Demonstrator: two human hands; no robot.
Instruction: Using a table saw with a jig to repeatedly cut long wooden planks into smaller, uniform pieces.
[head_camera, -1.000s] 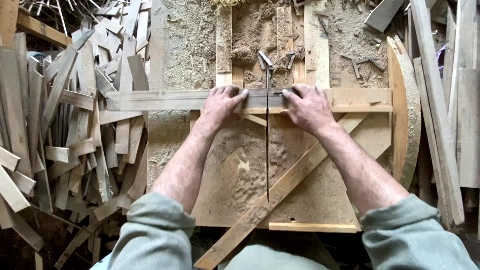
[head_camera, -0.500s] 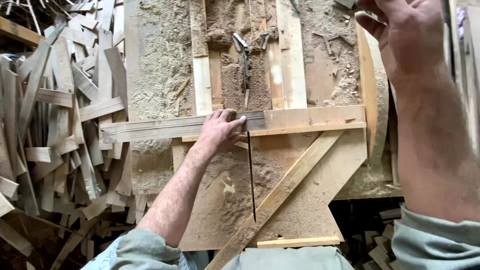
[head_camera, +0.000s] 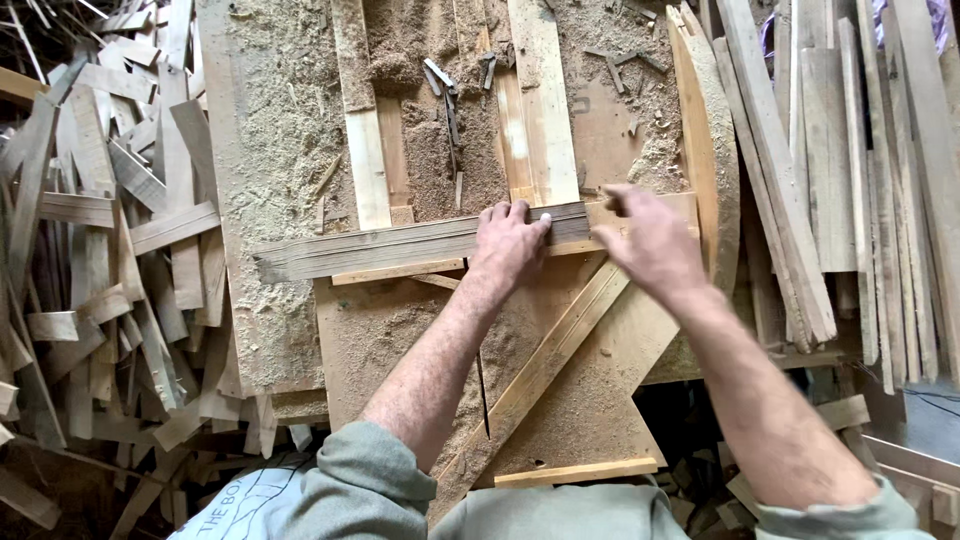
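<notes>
Left hand (head_camera: 510, 243) presses the slat (head_camera: 400, 247), grip flat, on a sawdust-strewn bench (head_camera: 270, 130); right hand (head_camera: 650, 240) open.

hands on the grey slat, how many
2: the left hand presses flat on the grey slat near its right end; the right hand touches its right end.
</notes>
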